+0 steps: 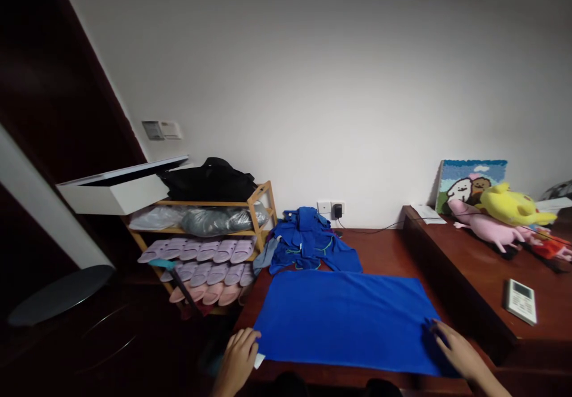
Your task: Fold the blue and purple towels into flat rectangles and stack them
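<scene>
Whether the left hand [239, 354] gripped could not be told, its thumb being indistinct; the right hand [456, 349], thumb and fingers apart, was at the opposite edge. Between them, the smooth, rectangular blue cloth [344, 320] covered reddish-brown bench [382, 254], before crumpled garments [308, 242].

Blue cloth [344, 319], one: plain, roughly rectangular. Lies spread nearly flat on the reddish-brown table [384, 251], long sides running left to right; shallow creases toward the right. Small white tag [259, 360] shows at near left corner.
</scene>
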`<state>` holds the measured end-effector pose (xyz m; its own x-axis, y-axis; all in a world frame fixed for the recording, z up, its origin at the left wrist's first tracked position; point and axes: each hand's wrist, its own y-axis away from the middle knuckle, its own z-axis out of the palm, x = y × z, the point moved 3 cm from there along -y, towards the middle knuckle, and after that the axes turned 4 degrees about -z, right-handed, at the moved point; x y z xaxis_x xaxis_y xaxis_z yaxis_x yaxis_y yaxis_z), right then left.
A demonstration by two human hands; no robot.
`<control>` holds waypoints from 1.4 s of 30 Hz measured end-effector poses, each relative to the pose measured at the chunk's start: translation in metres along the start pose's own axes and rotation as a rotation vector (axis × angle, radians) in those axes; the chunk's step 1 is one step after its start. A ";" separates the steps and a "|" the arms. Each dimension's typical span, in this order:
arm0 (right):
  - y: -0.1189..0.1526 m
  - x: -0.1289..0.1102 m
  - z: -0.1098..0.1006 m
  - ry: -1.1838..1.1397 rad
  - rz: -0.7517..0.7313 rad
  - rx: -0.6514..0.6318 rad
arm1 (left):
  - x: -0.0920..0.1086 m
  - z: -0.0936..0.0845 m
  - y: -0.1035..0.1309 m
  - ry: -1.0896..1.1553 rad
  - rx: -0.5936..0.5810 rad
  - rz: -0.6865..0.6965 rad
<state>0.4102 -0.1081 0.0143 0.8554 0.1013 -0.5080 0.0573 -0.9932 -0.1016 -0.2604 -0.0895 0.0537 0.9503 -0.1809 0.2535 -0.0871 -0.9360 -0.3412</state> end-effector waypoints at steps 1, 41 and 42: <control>-0.014 -0.003 0.005 0.014 -0.010 0.021 | 0.002 0.001 -0.011 0.025 0.023 0.012; -0.275 -0.289 0.164 0.051 -0.509 -0.261 | -0.007 0.109 -0.173 -0.081 -0.017 -0.033; -0.289 -0.298 0.174 0.057 -0.487 -0.296 | -0.008 0.110 -0.172 -0.078 -0.020 -0.034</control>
<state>0.0495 0.1591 0.0464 0.7204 0.5560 -0.4147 0.5864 -0.8075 -0.0640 -0.2201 0.1060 0.0109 0.9732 -0.1252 0.1931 -0.0593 -0.9472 -0.3151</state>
